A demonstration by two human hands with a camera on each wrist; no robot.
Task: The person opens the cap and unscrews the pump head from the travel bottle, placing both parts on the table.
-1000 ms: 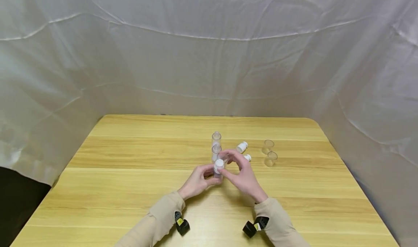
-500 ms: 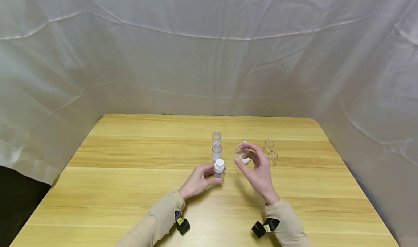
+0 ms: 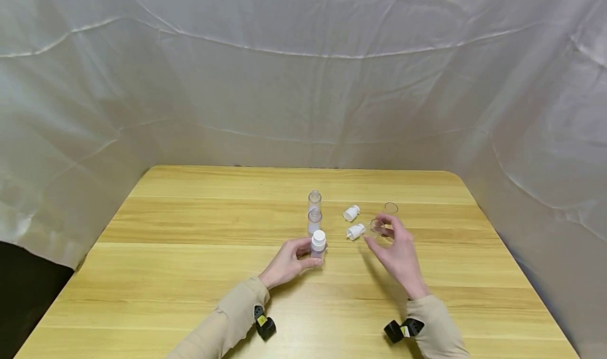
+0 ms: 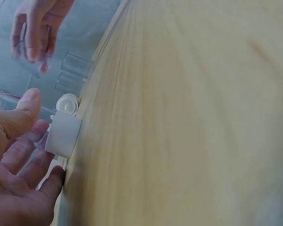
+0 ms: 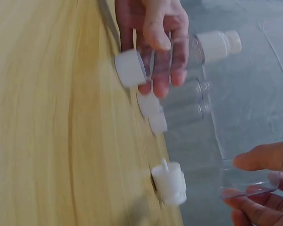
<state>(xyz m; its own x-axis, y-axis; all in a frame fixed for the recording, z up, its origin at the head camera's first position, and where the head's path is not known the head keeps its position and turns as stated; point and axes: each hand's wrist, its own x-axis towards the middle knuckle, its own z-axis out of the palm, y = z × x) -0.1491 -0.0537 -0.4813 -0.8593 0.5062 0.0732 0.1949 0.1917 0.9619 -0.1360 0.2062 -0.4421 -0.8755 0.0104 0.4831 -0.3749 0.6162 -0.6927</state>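
Note:
My left hand (image 3: 289, 263) grips a clear bottle (image 5: 174, 52) upright, fingers on one side and thumb on the other. The bottle has a white pump top (image 3: 319, 238) and a white base (image 4: 63, 134), which is close over the tabletop. My right hand (image 3: 397, 251) pinches a clear cap (image 5: 247, 181) between thumb and fingers, raised above the table. Just left of that hand, two white pump heads (image 3: 352, 213) lie on their sides. Beyond the left hand, two more clear bottles (image 3: 314, 222) without tops stand in a row.
Two clear caps (image 4: 78, 63) stand on the table at the right; in the head view my right hand hides most of one. The wooden table (image 3: 189, 232) has pale fabric (image 3: 303, 95) hanging behind and beside it.
My right hand has moved right, away from the held bottle, carrying the clear cap, and uncovered the two pump heads. The left hand has stayed in place on its bottle.

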